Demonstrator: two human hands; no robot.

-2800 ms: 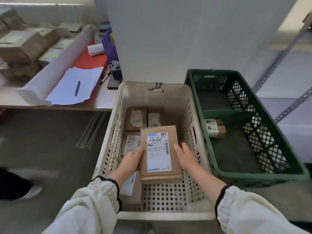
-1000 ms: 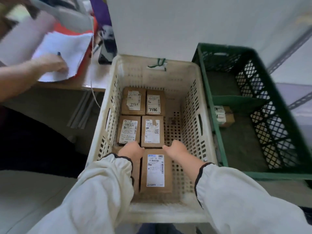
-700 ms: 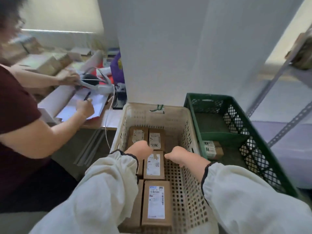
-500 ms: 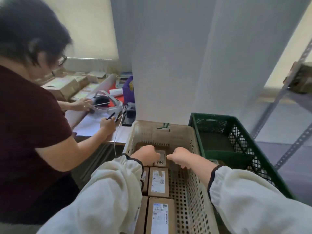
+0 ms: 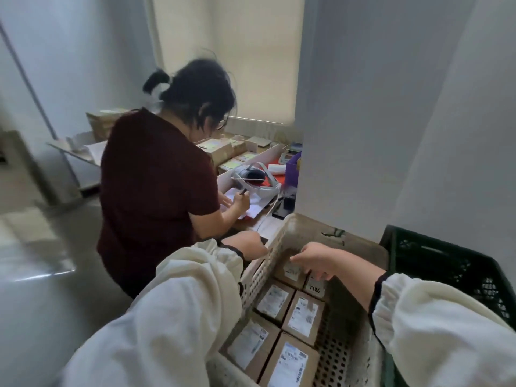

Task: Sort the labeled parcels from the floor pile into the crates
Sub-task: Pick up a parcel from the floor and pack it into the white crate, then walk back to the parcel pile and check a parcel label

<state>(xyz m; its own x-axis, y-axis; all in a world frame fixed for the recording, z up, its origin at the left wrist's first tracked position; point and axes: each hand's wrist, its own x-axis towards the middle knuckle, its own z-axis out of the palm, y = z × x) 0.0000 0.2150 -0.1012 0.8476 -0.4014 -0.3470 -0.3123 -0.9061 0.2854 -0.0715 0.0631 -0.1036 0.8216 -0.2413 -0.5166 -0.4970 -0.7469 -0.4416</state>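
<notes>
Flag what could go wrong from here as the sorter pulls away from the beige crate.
1. A second person stands writing right beside the beige crate; turning away, the left hand could bump them.
2. The right hand hangs low over the packed parcels; its fingers might snag and shift one.

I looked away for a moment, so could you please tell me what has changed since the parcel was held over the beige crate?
The parcel was set down in the beige crate and released; both hands rose empty, left hand now outside the crate, right hand above it. The other parcels stayed put.
</notes>
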